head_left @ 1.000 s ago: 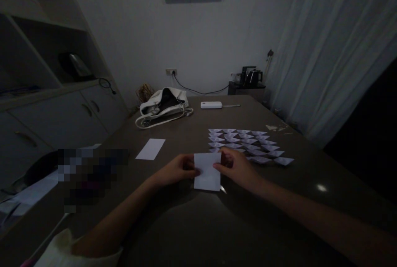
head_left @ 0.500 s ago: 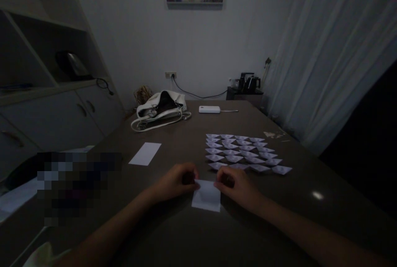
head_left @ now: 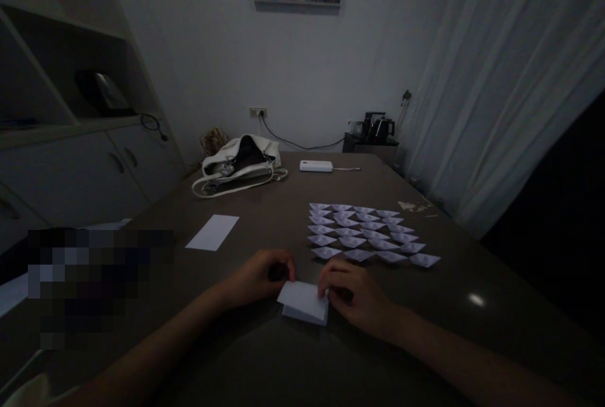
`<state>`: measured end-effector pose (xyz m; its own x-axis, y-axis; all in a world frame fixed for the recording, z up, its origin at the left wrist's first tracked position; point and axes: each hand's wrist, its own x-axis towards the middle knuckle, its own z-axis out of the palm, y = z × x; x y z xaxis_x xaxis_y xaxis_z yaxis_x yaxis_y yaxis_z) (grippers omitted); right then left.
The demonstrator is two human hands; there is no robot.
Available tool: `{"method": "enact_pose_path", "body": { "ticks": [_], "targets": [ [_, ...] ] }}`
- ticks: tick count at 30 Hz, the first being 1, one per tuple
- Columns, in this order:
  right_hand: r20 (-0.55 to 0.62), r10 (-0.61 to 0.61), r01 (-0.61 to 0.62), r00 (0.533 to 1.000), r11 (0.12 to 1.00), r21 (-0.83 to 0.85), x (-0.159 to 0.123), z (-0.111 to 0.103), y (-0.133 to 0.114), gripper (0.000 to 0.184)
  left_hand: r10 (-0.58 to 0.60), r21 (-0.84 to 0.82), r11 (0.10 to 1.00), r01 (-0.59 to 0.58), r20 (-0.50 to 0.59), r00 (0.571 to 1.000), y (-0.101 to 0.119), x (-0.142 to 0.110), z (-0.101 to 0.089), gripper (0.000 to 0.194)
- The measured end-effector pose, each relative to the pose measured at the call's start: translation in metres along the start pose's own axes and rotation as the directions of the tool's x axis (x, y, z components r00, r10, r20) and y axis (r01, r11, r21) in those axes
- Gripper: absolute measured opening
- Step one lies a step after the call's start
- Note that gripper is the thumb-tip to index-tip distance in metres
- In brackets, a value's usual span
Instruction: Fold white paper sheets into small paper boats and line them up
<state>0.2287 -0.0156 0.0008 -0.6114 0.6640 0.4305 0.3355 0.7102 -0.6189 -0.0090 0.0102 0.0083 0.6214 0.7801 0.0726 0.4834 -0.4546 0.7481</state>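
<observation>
A small white sheet of paper (head_left: 302,300) lies in front of me, doubled over, its upper layer slightly raised above the lower one. At its far left corner my left hand (head_left: 259,278) pinches the paper between curled fingers and thumb. My right hand (head_left: 355,297) is closed on the right edge, its fingertips bent over the upper layer. Just beyond my right hand, several folded white paper boats (head_left: 350,232) stand in rows. To the left, a flat white sheet (head_left: 212,232) rests on the brown table (head_left: 265,356).
A white handbag (head_left: 239,164) sits at the far left of the table. A white power bank (head_left: 316,166) with a short cable lies at the far end. Small scraps (head_left: 413,206) are beyond the boats. A blurred-out patch (head_left: 94,287) covers things at the left.
The small sheet's far part has come over towards me into a fold. My right hand has moved slightly left with its fingers now over the paper. The view has shifted slightly.
</observation>
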Motion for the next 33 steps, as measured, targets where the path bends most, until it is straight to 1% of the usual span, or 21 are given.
{"method": "enact_pose_path", "body": {
  "ticks": [1,3,7,10,13,16,18,25,33],
  "targets": [
    [-0.002,-0.003,0.003,1.0,1.0,-0.007,0.0,0.0,0.001,0.033,-0.009,-0.005,1.0,0.009,0.006,1.0,0.001,0.0,0.0,0.005],
    [-0.003,0.027,-0.027,1.0,1.0,-0.013,-0.001,0.001,0.002,0.034,-0.017,-0.006,1.0,0.017,0.007,1.0,0.003,-0.001,-0.002,0.007],
    [0.013,0.1,-0.1,0.995,0.995,-0.013,0.001,0.003,0.006,0.034,0.013,0.007,1.0,-0.013,0.003,1.0,0.005,-0.002,-0.004,0.009],
    [0.039,0.102,-0.102,0.994,0.995,-0.011,0.002,0.003,0.007,0.034,0.06,-0.002,0.998,-0.06,0.026,0.998,0.004,-0.002,-0.005,0.015],
    [0.049,0.09,-0.089,0.995,0.996,-0.008,0.001,0.003,0.008,0.035,0.11,-0.036,0.993,-0.109,0.011,0.994,0.005,-0.002,-0.005,0.022],
    [0.054,0.07,-0.069,0.996,0.997,-0.026,0.0,0.004,0.008,0.035,0.126,-0.054,0.99,-0.127,-0.022,0.992,0.008,-0.002,-0.003,0.016],
    [0.06,0.067,-0.065,0.996,0.997,-0.041,0.0,0.004,0.007,0.034,0.127,-0.058,0.99,-0.127,-0.01,0.992,0.01,-0.003,-0.001,0.012],
    [0.086,0.087,-0.082,0.992,0.995,-0.058,0.001,0.002,0.004,0.034,0.078,0.016,0.997,-0.079,0.042,0.996,0.008,-0.003,0.002,0.014],
    [0.093,0.049,-0.043,0.995,0.997,-0.065,-0.002,0.0,0.001,0.034,0.048,0.052,0.997,-0.051,0.059,0.997,0.012,-0.002,0.0,0.016]
  ]
}}
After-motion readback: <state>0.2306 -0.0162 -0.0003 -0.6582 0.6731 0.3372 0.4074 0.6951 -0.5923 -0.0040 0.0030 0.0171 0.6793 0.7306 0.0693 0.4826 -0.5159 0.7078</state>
